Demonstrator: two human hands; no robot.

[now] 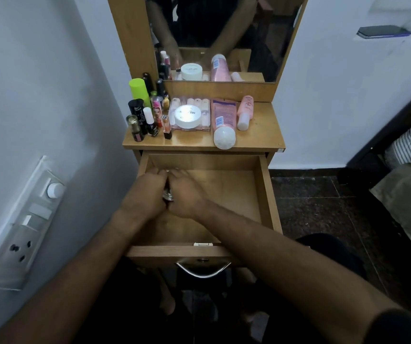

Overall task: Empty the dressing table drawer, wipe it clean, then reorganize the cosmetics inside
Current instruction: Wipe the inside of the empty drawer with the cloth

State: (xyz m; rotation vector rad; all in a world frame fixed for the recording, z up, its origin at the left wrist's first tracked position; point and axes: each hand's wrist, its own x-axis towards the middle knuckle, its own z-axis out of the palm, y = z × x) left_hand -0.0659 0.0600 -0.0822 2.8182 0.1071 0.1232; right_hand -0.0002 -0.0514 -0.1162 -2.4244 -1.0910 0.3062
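Observation:
The wooden drawer (236,194) is pulled out under the dressing table top (261,135). Both my hands reach into its left half, side by side. My left hand (147,192) and my right hand (187,194) close together around small dark and shiny items (167,194), mostly hidden between my palms. The rest of the drawer floor shows bare wood. On the table top stand several small bottles (147,120), a green can (138,91), a white jar (187,116) on a clear box, a pink tube (223,122) and a pink bottle (245,111).
A mirror (224,33) rises behind the table top. A white wall with a switch panel (23,227) is close on the left. Dark tiled floor (323,207) and a bed edge (408,170) lie to the right. The drawer's metal handle (203,269) faces me.

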